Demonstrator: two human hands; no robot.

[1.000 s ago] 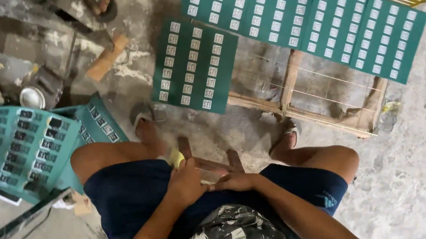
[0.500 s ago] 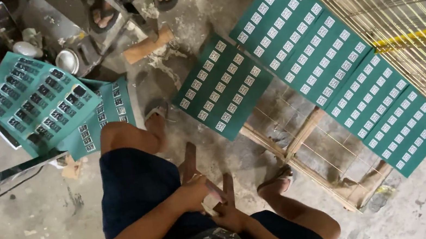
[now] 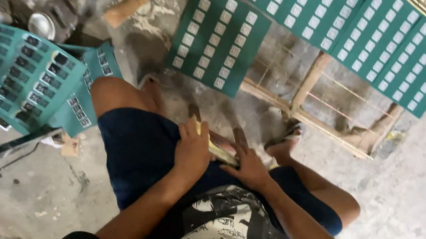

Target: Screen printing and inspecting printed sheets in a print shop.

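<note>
the person sits low over a concrete floor (image 3: 424, 185), knees spread, in dark blue shorts (image 3: 140, 151) and a printed black shirt (image 3: 222, 233). both hands meet between the thighs, near the middle of the view. the left hand (image 3: 192, 149) is curled, fingers folded down over the near end of a thin yellowish strip (image 3: 222, 154), gripping it. the right hand (image 3: 249, 164) lies just at 4 o'clock of the left, fingers stretched flat and pressing on the strip's other end; it is open rather than clenched. two dark wooden pieces (image 3: 239, 137) stick up at 12 o'clock of the hands, touching them; what they are cannot be told.

a green sheet (image 3: 216, 37) with rows of pale rectangles lies on the floor at 12 o'clock of the hands. a longer green panel (image 3: 365, 23) of the same kind stretches from 1 to 3 o'clock, resting over a wooden frame (image 3: 311, 76). at 10 o'clock more green sheets (image 3: 15, 74) carry dark rectangles. a sandalled foot (image 3: 284, 143) sits at 3 o'clock, just beside the right hand. a round metal lid (image 3: 41, 26) lies at 11 o'clock, well apart.
</note>
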